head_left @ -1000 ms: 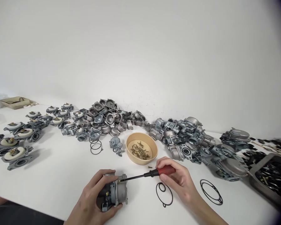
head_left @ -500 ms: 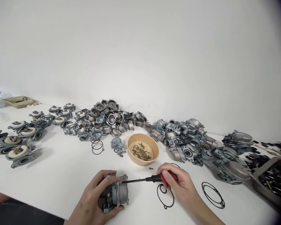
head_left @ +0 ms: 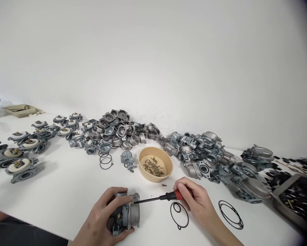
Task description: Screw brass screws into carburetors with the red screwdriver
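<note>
My left hand (head_left: 103, 217) is wrapped round a grey metal carburetor (head_left: 134, 213) lying on its side at the front of the table. A screwdriver (head_left: 172, 195) with a red and black handle is gripped in my right hand (head_left: 195, 201). Its shaft points left, and the tip meets a small brass-coloured screw (head_left: 133, 203) near the edge of the carburetor's bowl. Black rubber rings (head_left: 179, 216) lie below the screwdriver. One loose screw (head_left: 164, 185) rests just above it, in front of a tan bowl (head_left: 142, 172) that holds many small screws.
Behind the bowl lie heaped metal float bowls (head_left: 117, 128), with a pile of carburetors (head_left: 204, 150) to the right. Carburetors with white floats (head_left: 20, 165) stand at left. More black rings (head_left: 230, 214) and a grey tray (head_left: 283, 205) of dark parts are at right.
The screwdriver's handle has risen slightly relative to its tip, and my right hand has shifted a little. The carburetor has stayed in my left hand, and the view has moved slightly.
</note>
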A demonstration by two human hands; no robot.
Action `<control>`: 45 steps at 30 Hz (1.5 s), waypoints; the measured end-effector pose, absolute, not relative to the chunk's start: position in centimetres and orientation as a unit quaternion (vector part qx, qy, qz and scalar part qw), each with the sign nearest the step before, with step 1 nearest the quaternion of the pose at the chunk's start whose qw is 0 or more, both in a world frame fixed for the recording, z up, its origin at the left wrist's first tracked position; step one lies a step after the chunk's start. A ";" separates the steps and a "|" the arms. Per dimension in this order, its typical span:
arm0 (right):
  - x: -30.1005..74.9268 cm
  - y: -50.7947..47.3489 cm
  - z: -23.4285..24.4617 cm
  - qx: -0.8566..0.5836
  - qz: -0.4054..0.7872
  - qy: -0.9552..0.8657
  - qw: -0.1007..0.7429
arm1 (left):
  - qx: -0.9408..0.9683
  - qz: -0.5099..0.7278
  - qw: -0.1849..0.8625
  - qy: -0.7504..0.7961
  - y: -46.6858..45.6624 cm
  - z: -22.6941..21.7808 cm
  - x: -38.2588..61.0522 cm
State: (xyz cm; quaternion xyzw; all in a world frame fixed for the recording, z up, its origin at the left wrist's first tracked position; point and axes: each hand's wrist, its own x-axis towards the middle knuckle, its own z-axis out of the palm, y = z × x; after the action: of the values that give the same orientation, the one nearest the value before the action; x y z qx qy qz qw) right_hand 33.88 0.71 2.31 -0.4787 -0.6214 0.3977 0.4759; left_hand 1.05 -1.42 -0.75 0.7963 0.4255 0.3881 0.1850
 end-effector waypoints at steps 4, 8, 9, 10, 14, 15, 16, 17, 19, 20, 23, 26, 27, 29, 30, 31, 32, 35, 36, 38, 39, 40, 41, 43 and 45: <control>34.2 0.6 2.7 -0.425 0.361 -0.678 0.480 | 0.786 0.392 0.182 0.443 -1.5 -0.9 1.0; 34.4 0.7 2.5 -0.424 0.365 -0.678 0.476 | 0.781 0.390 0.180 0.453 -1.4 -0.8 1.0; 34.4 0.8 2.4 -0.437 0.363 -0.677 0.468 | 0.781 0.389 0.180 0.455 -1.3 -0.7 0.9; 34.4 0.8 2.2 -0.446 0.361 -0.676 0.462 | 0.781 0.390 0.179 0.455 -1.3 -0.7 0.9; 34.1 0.8 2.3 -0.426 0.401 -0.663 0.466 | 0.785 0.392 0.178 0.445 -1.2 -0.7 0.9; 33.9 0.8 2.4 -0.425 0.418 -0.650 0.471 | 0.787 0.392 0.178 0.441 -1.2 -0.7 0.9; 33.7 0.7 2.5 -0.437 0.434 -0.631 0.471 | 0.790 0.392 0.178 0.436 -1.2 -0.7 0.9; 33.5 0.6 2.7 -0.460 0.446 -0.610 0.467 | 0.793 0.392 0.177 0.432 -1.2 -0.8 0.9; 33.1 0.4 2.9 -0.505 0.448 -0.578 0.458 | 0.796 0.394 0.174 0.426 -1.2 -0.8 1.0; 32.9 0.3 2.9 -0.510 0.445 -0.573 0.461 | 0.796 0.394 0.174 0.426 -1.2 -0.8 1.0; 33.1 0.4 2.5 -0.453 0.452 -0.589 0.493 | 0.793 0.387 0.178 0.436 -1.3 -0.9 0.9; 33.5 0.7 1.9 -0.425 0.480 -0.602 0.477 | 0.793 0.382 0.180 0.440 -1.3 -0.9 0.9; 33.5 0.7 1.7 -0.437 0.480 -0.603 0.464 | 0.793 0.383 0.179 0.439 -1.2 -0.9 0.8; 33.4 0.7 1.5 -0.466 0.465 -0.601 0.453 | 0.792 0.385 0.177 0.439 -1.2 -0.8 0.8; 33.2 0.6 1.5 -0.471 0.458 -0.596 0.462 | 0.792 0.386 0.176 0.440 -1.2 -0.8 0.8; 33.0 0.5 1.6 -0.464 0.455 -0.593 0.476 | 0.791 0.385 0.176 0.441 -1.2 -0.8 0.8; 32.8 0.3 1.8 -0.451 0.456 -0.588 0.493 | 0.792 0.382 0.176 0.442 -1.2 -0.8 0.8; 32.4 0.0 2.4 -0.433 0.461 -0.572 0.522 | 0.797 0.375 0.175 0.439 -1.2 -0.8 0.8; 32.4 -0.1 2.5 -0.448 0.460 -0.567 0.516 | 0.799 0.374 0.176 0.436 -1.2 -0.9 0.8; 32.3 -0.1 2.7 -0.487 0.461 -0.559 0.488 | 0.801 0.374 0.180 0.430 -1.3 -0.9 0.7; 32.4 -0.1 2.7 -0.498 0.459 -0.559 0.478 | 0.801 0.375 0.181 0.430 -1.3 -1.0 0.7; 32.4 -0.1 2.6 -0.498 0.457 -0.563 0.475 | 0.800 0.375 0.183 0.431 -1.3 -1.0 0.7; 32.5 0.0 2.5 -0.485 0.455 -0.571 0.482 | 0.798 0.375 0.185 0.434 -1.2 -1.0 0.7; 32.9 0.1 2.1 -0.441 0.460 -0.588 0.497 | 0.793 0.377 0.188 0.439 -1.2 -1.0 0.6; 33.3 0.4 1.6 -0.413 0.479 -0.599 0.491 | 0.794 0.379 0.188 0.438 -1.2 -1.0 0.6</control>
State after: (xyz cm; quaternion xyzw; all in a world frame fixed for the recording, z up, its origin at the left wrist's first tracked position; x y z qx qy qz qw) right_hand 33.27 0.44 1.57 -0.4134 -0.5987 0.4795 0.4907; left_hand 0.62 -1.22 -1.02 0.7936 0.4377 0.3787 0.1878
